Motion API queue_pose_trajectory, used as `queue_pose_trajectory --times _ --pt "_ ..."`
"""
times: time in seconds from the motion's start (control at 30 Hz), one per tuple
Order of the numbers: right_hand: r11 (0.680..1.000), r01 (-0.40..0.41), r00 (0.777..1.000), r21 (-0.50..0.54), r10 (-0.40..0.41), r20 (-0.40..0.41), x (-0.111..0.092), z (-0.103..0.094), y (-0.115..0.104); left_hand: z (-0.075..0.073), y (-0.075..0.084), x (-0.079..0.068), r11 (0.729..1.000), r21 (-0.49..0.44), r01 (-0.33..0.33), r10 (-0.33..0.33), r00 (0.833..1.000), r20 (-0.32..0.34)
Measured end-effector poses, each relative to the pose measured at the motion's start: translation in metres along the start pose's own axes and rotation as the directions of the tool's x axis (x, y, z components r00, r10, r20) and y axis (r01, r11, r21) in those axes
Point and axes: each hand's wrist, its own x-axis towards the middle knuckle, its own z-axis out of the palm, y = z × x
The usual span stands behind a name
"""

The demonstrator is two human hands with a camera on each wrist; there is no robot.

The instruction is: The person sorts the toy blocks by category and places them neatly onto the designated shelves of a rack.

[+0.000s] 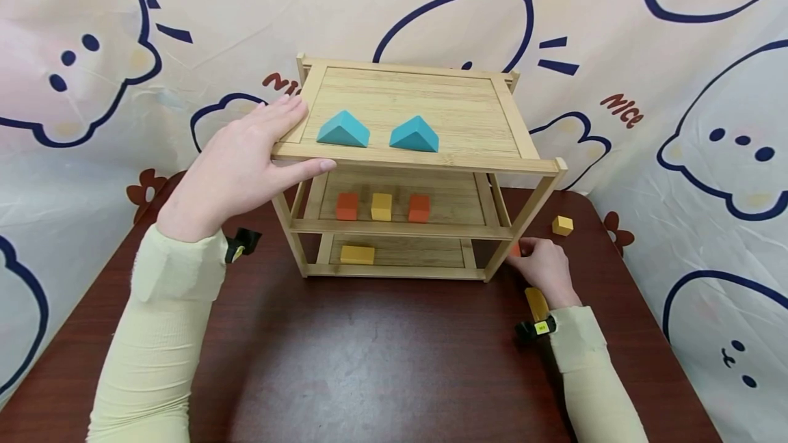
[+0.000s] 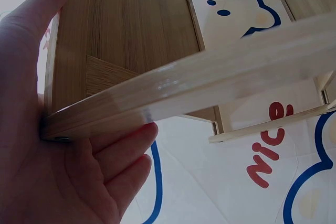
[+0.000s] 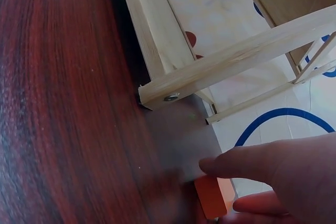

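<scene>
My left hand (image 1: 246, 156) grips the top left front corner of a three-tier wooden shelf rack (image 1: 418, 164). Its thumb lies along the front edge; in the left wrist view, fingers show behind a post (image 2: 173, 87). Right of the rack's foot, my right hand (image 1: 544, 266) pinches an orange block (image 3: 211, 198) low at the table. Two blue triangular blocks, one left (image 1: 343, 130) and one right (image 1: 415, 135), stand on the top tier. The middle tier holds a red-orange cube (image 1: 347, 206), a yellow cube (image 1: 382, 207) and another red-orange cube (image 1: 419, 208).
On the bottom tier lies a yellow rectangular block (image 1: 357, 255). A yellow cube (image 1: 562, 225) sits on the dark wooden table (image 1: 369, 361) beyond my right hand. Another yellow block (image 1: 537, 304) lies beside my right wrist. A patterned cloth (image 1: 677, 156) hangs behind and at the sides.
</scene>
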Motion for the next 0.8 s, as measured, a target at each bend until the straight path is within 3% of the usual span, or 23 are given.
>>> queue_pose_trajectory --times 0.8 --pt "0.999 -0.047 0.999 0.006 0.047 -0.003 0.0015 -0.0034 0.0056 -0.0002 0.0005 -0.0001 1.0 0.012 -0.01 0.01 1.0 -0.003"
